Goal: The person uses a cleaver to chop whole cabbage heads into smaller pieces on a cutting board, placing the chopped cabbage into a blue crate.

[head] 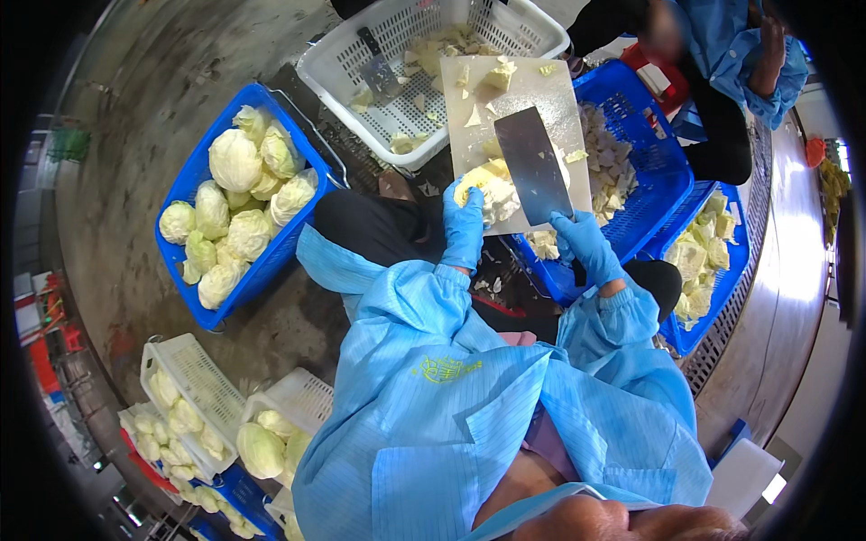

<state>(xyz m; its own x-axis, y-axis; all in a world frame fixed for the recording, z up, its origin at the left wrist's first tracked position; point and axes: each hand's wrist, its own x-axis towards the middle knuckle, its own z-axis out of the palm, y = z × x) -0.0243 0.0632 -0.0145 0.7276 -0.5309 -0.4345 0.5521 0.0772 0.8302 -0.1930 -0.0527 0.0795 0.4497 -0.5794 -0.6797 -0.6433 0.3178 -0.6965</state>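
Observation:
My left hand [465, 220], in a blue glove, grips the near left side of a piece of cut cabbage [499, 199] on a white cutting board [473, 125]. In my gloved right hand [587, 245] is the handle of a cleaver [533, 166]. Its broad dark blade lies over the board, just right of the cabbage, and hides part of it. Small cabbage scraps [500, 76] are scattered over the board's far half. The board leans over a white perforated crate [379, 132] and a blue crate [666, 159] of chopped cabbage [607, 155].
Whole cabbages [233, 161] fill a blue crate [196, 291] at left. A second knife [380, 71] lies in the white crate. Cut cabbage [700, 260] is in another blue crate [743, 260] at right. More cabbage crates [203, 358] stand lower left. A co-worker's arm [768, 61] shows upper right.

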